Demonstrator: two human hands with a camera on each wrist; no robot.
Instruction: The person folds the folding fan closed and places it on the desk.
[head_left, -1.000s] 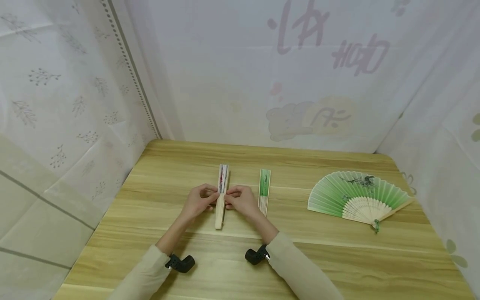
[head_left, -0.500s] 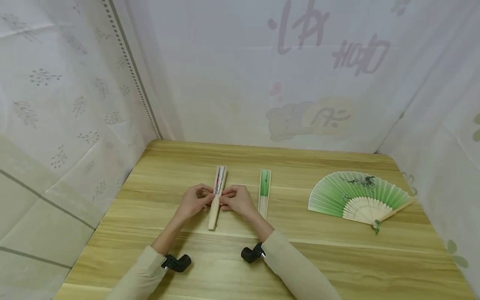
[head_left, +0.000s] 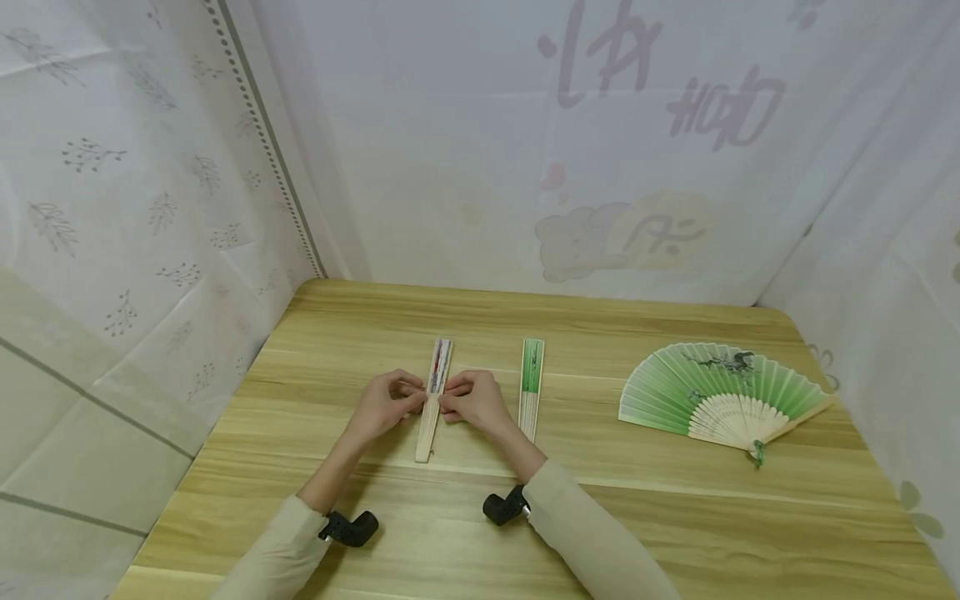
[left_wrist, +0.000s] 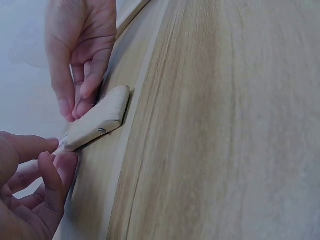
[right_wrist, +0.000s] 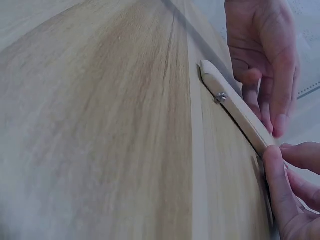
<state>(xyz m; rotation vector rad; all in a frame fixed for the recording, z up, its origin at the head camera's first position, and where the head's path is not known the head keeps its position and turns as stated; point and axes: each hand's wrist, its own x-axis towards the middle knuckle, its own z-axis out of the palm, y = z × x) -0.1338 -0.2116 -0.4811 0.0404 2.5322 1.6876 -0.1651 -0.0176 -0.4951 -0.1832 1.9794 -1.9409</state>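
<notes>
A folded hand fan [head_left: 427,429] with bamboo ribs and a white, red-marked upper part lies near the middle of the table, slightly slanted. My left hand [head_left: 386,404] pinches its left side about halfway along, and my right hand [head_left: 476,402] holds the opposite side at the same height. In the left wrist view, the fan's rounded pivot end [left_wrist: 107,115] with a small metal rivet points toward the person. The right wrist view shows the fan's narrow side [right_wrist: 237,110], with my right thumb against it. Fingertips partly hide the middle of the fan.
Right of the hands lies a folded green fan [head_left: 531,375], its lower end close to the right forearm. A spread green fan [head_left: 712,392] with a tassel lies farther right on the wooden table [head_left: 675,533]. Printed cloth [head_left: 450,167] hangs behind the table.
Both hands have shifted slightly left with the folded white fan. Its pivot end has swung left, so the fan slants more. The two green fans stay where they were.
</notes>
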